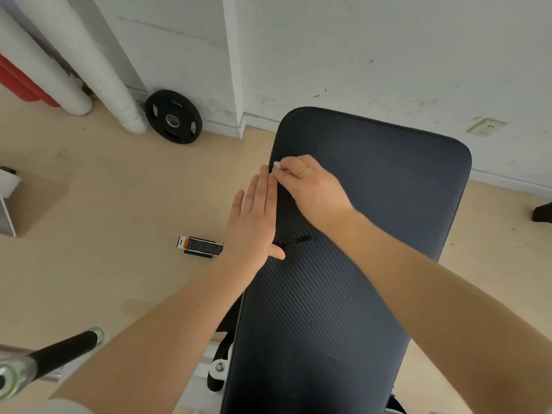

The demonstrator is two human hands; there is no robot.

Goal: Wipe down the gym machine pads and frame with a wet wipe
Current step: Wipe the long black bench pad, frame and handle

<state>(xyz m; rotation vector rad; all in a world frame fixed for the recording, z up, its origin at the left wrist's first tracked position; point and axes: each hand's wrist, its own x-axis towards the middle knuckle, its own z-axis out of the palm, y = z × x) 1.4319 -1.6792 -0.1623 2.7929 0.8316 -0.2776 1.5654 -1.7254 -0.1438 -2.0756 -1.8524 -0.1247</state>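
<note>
Bench pad (343, 279), dark, ribbed, long and narrow, running from the near edge of view away toward the wall, far end rounded. Tear (295, 241) noted in the cover near the left edge, about mid-length. White frame bracket (219, 369) with bolt visible under the near left side of the pad. Black-gripped bar (59, 351) with metal end at the near left corner of view.

Left hand (254, 222) flat, fingers straight and together, laid along the left edge of the pad, thumb resting on the surface just beside the tear; grasping nothing. Right hand (307, 186) crossed over the pad, fingers curled, pinching a small white wet wipe (276, 165) against the left edge of the pad, just beyond the left fingertips. Gold ring (301, 171) on one right finger.

On the floor left of the pad: small black and orange box (201, 247). Farther off, black weight plate (173, 116) leaning at the wall base, beside white pipes (98, 64). Wall socket (486, 127) low on the far wall, right of the pad.
</note>
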